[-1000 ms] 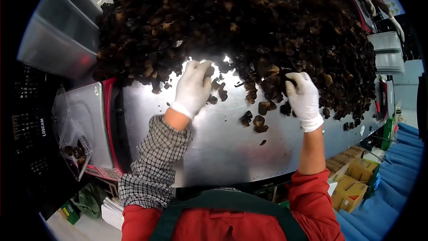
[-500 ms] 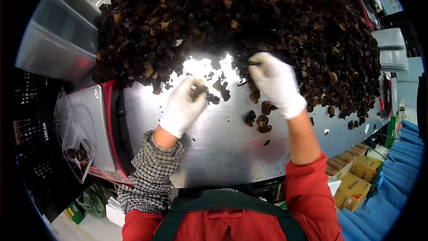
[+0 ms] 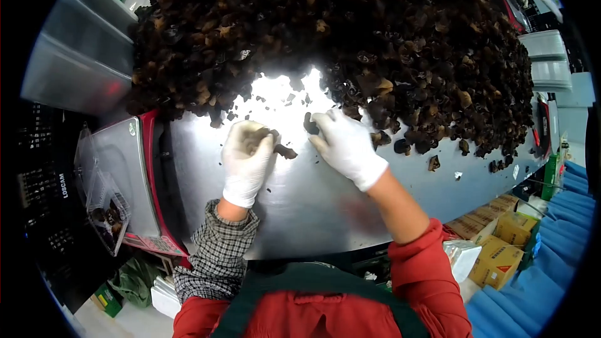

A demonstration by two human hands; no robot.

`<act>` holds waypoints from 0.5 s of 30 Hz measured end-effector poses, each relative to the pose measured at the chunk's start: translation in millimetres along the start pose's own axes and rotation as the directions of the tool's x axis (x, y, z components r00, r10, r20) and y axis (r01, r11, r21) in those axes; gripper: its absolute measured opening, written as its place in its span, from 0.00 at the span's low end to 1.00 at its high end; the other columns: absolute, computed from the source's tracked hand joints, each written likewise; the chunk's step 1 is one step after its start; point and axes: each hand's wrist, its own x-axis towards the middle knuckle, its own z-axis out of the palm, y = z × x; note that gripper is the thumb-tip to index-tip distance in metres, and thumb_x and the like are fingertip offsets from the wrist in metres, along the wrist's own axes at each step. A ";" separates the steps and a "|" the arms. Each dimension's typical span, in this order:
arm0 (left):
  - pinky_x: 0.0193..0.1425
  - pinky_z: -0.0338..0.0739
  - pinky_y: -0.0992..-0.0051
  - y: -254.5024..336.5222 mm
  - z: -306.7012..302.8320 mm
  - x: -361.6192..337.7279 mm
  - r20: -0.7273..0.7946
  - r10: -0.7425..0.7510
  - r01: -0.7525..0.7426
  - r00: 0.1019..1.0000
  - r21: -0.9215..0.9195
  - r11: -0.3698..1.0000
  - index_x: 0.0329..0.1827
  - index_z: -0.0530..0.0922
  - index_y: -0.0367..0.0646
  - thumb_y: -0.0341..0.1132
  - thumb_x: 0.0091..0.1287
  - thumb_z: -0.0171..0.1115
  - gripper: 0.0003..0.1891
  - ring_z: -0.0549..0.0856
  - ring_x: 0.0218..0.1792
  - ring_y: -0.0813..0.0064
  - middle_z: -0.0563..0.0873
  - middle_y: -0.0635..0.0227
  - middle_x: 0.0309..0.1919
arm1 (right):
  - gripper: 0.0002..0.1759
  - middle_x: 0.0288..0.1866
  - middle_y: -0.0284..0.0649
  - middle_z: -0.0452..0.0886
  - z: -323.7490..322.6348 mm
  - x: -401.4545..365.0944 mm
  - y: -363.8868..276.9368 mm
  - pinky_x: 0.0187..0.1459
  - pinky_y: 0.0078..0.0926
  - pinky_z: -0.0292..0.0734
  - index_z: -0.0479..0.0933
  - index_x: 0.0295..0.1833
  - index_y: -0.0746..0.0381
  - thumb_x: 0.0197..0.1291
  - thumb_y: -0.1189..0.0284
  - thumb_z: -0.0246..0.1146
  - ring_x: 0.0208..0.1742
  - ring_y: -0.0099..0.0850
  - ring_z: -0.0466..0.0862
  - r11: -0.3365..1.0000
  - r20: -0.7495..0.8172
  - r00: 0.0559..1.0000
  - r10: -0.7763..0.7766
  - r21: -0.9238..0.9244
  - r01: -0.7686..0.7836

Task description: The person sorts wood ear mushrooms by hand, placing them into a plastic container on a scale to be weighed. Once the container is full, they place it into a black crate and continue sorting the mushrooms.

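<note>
A gloved left hand (image 3: pixel 245 161) and right hand (image 3: pixel 342 143) each pinch a dark piece (image 3: pixel 310 124) above the counter (image 3: pixel 307 216). Likely light and pliable, it suits a gentle edge hold.

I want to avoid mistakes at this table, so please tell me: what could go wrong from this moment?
The dark piece at the fingertips of the right hand could slip and drop onto the metal table. The heap might shed more pieces from its ragged near edge. Small fragments scattered between the heap and the hands may be gathered up by accident with larger pieces.
</note>
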 end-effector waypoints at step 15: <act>0.34 0.83 0.71 -16.3 -52.5 -51.4 0.333 -0.462 0.505 0.822 -0.800 0.324 0.41 0.80 0.40 0.37 0.69 0.57 0.10 0.84 0.39 0.65 0.84 0.61 0.39 | 0.14 0.40 0.46 0.81 2.4 -4.0 -38.4 0.40 0.32 0.80 0.79 0.49 0.65 0.59 0.71 0.68 0.37 0.38 0.83 0.946 -0.135 0.987 -0.083 0.300 0.120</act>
